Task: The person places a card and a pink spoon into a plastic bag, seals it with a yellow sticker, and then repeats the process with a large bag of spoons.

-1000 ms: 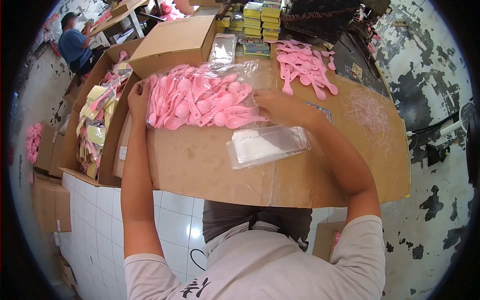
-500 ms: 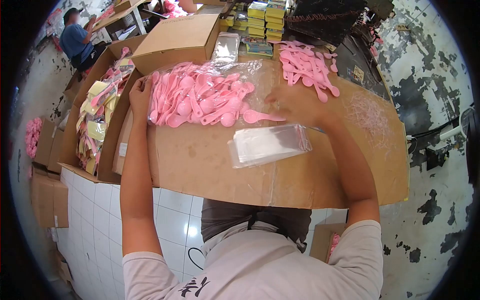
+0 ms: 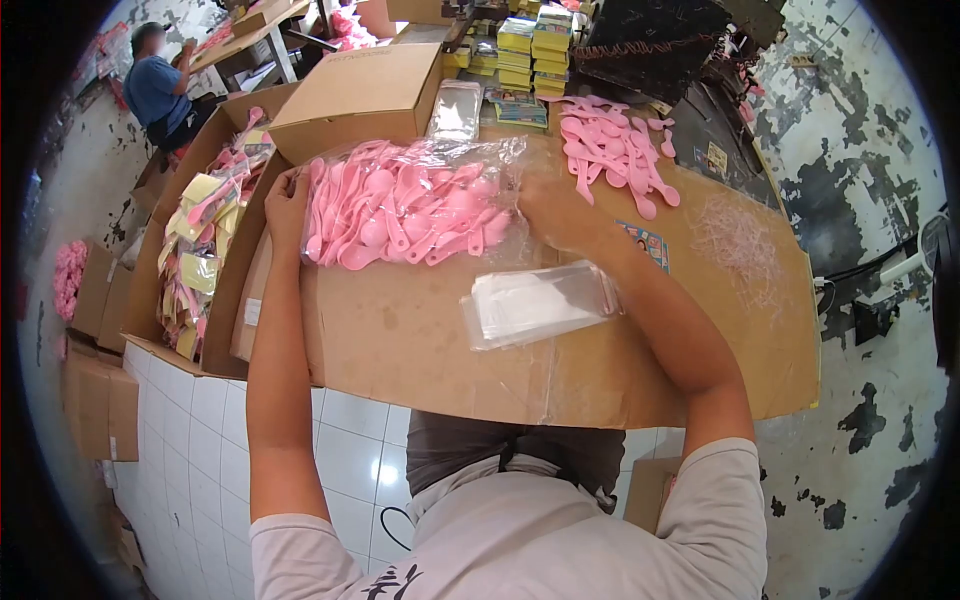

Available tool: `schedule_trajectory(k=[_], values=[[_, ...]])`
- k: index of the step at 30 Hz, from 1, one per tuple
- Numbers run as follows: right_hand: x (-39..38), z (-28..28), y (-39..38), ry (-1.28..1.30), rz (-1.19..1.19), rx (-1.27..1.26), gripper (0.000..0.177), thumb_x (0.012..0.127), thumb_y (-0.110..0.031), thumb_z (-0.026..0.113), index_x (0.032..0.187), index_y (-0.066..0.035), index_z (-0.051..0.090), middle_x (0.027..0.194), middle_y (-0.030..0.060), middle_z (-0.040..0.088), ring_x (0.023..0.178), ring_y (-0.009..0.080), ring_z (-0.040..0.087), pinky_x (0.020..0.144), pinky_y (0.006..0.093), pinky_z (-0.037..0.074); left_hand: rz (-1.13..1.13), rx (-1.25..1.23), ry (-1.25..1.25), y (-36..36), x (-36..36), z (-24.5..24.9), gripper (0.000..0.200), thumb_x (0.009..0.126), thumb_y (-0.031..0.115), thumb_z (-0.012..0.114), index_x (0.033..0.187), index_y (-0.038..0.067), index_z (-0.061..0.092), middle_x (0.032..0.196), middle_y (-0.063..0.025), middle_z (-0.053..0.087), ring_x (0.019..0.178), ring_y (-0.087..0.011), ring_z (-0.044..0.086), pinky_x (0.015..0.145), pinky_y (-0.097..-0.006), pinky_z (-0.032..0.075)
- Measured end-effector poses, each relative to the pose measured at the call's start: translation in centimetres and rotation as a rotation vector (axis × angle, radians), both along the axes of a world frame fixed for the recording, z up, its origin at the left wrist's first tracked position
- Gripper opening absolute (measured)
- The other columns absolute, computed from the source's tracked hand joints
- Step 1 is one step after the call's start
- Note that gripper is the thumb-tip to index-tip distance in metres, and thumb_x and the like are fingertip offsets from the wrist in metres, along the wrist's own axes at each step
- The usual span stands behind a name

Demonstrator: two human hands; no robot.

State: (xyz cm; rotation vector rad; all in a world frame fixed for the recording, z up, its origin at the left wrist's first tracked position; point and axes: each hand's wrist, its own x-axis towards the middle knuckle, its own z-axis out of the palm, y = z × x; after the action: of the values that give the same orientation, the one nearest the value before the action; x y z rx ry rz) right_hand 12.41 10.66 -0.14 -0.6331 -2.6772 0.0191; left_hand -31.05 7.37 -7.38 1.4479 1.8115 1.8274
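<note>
A clear plastic bag (image 3: 508,160) full of pink plastic spoons (image 3: 375,205) lies across the cardboard-covered table. My left hand (image 3: 287,205) is closed on the bag's left end. At the bag's other end, my right hand (image 3: 562,212) has its fingers bent in on the loose plastic edge. A stack of flat clear plastic sleeves (image 3: 540,305) lies just below my right hand. Partly covered by my right forearm is a small colourful printed card (image 3: 650,245). Loose pink spoons (image 3: 615,145) form a pile beyond my right hand.
At left stands an open carton (image 3: 225,335) of packed spoons with yellow cards, beside a closed cardboard box (image 3: 355,95). Stacks of yellow cards (image 3: 515,60) rise at the back. Thin plastic scraps (image 3: 740,240) lie at right. Another person (image 3: 158,90) sits far left.
My right hand has moved left onto the bag's edge. The spoon that stuck out at the bag's lower right no longer protrudes. The printed card has come into view beside my forearm.
</note>
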Motion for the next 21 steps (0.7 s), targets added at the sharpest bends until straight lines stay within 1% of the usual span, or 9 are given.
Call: schedule_trajectory(k=[2, 4, 6, 8, 11, 14, 16, 18, 21], values=[[1.7, 2.7, 0.3, -0.030, 0.085, -0.121, 0.018, 0.086, -0.007, 0.068, 0.103, -0.002, 0.069, 0.114, 0.0162, 0.061, 0.102, 0.0338, 0.064, 0.085, 0.0454, 0.051, 0.031, -0.021, 0.005, 0.0, 0.0, -0.1, 0.034, 0.100, 0.026, 0.070, 0.112, -0.005, 0.071, 0.099, -0.0071, 0.074, 0.091, -0.0105, 0.066, 0.081, -0.0250, 0.052], [3.9, 6.0, -0.2, -0.068, -0.045, -0.400, 0.022, 0.081, -0.006, 0.073, 0.101, 0.002, 0.068, 0.104, 0.0145, 0.060, 0.097, 0.0299, 0.063, 0.084, 0.0406, 0.050, 0.008, -0.002, -0.018, -0.1, -0.1, -0.4, 0.034, 0.100, 0.027, 0.070, 0.112, -0.005, 0.071, 0.098, -0.0069, 0.074, 0.091, -0.0100, 0.066, 0.081, -0.0249, 0.052], [7.6, 6.6, 2.3, -0.106, -0.152, -0.376, 0.021, 0.084, -0.008, 0.073, 0.101, 0.001, 0.068, 0.106, 0.0128, 0.061, 0.095, 0.0273, 0.062, 0.083, 0.0377, 0.049, -0.003, 0.013, -0.029, 0.1, -0.1, -0.4, 0.034, 0.099, 0.027, 0.070, 0.111, -0.005, 0.071, 0.098, -0.0067, 0.074, 0.090, -0.0097, 0.065, 0.081, -0.0249, 0.052], [9.3, 9.0, 3.2, -0.176, -0.493, -0.563, 0.024, 0.085, -0.007, 0.071, 0.108, 0.000, 0.067, 0.111, 0.0132, 0.063, 0.098, 0.0277, 0.062, 0.086, 0.0378, 0.050, 0.001, 0.020, -0.029, 0.0, -0.1, -0.4, 0.035, 0.099, 0.027, 0.071, 0.111, -0.005, 0.071, 0.097, -0.0064, 0.074, 0.090, -0.0094, 0.065, 0.080, -0.0248, 0.052], [11.2, 5.8, 6.0, 0.103, -0.487, 0.307, 0.030, 0.086, -0.005, 0.069, 0.115, -0.002, 0.066, 0.113, 0.0142, 0.064, 0.102, 0.0282, 0.062, 0.092, 0.0382, 0.050, -0.004, 0.001, -0.038, 0.1, -0.2, -0.5, 0.035, 0.099, 0.028, 0.071, 0.111, -0.005, 0.071, 0.097, -0.0064, 0.074, 0.090, -0.0096, 0.065, 0.081, -0.0250, 0.052], [6.8, 4.7, 2.8, 0.317, -0.295, -0.288, 0.037, 0.085, -0.003, 0.068, 0.121, -0.002, 0.064, 0.115, 0.0162, 0.063, 0.108, 0.0326, 0.062, 0.098, 0.0401, 0.050, 0.050, -0.010, 0.024, -0.6, 0.7, 0.5, 0.035, 0.099, 0.028, 0.071, 0.111, -0.005, 0.071, 0.097, -0.0062, 0.074, 0.089, -0.0095, 0.065, 0.080, -0.0247, 0.051], [3.7, 1.6, 1.6, 0.185, 0.034, -0.270, 0.041, 0.084, -0.002, 0.066, 0.124, -0.003, 0.063, 0.126, 0.0190, 0.060, 0.123, 0.0329, 0.055, 0.103, 0.0455, 0.046, 0.021, 0.004, -0.009, -0.2, 0.0, -0.1, 0.035, 0.099, 0.028, 0.071, 0.110, -0.005, 0.071, 0.097, -0.0060, 0.073, 0.088, -0.0092, 0.064, 0.080, -0.0244, 0.051], [0.1, 3.7, -1.5, -0.153, -0.119, -0.259, 0.039, 0.083, -0.003, 0.066, 0.121, -0.001, 0.063, 0.124, 0.0186, 0.061, 0.122, 0.0353, 0.055, 0.104, 0.0469, 0.046, 0.002, 0.009, -0.033, 0.0, 0.0, -0.3, 0.035, 0.099, 0.028, 0.072, 0.110, -0.005, 0.072, 0.098, -0.0061, 0.073, 0.088, -0.0091, 0.064, 0.081, -0.0244, 0.051], [-1.1, 3.9, -1.6, -0.380, -0.190, -0.146, 0.034, 0.084, -0.005, 0.064, 0.117, 0.001, 0.063, 0.121, 0.0189, 0.061, 0.121, 0.0364, 0.055, 0.103, 0.0474, 0.046, 0.007, -0.002, -0.034, -0.3, 0.2, 0.0, 0.035, 0.098, 0.028, 0.072, 0.110, -0.005, 0.072, 0.098, -0.0065, 0.073, 0.089, -0.0093, 0.064, 0.081, -0.0248, 0.051]])
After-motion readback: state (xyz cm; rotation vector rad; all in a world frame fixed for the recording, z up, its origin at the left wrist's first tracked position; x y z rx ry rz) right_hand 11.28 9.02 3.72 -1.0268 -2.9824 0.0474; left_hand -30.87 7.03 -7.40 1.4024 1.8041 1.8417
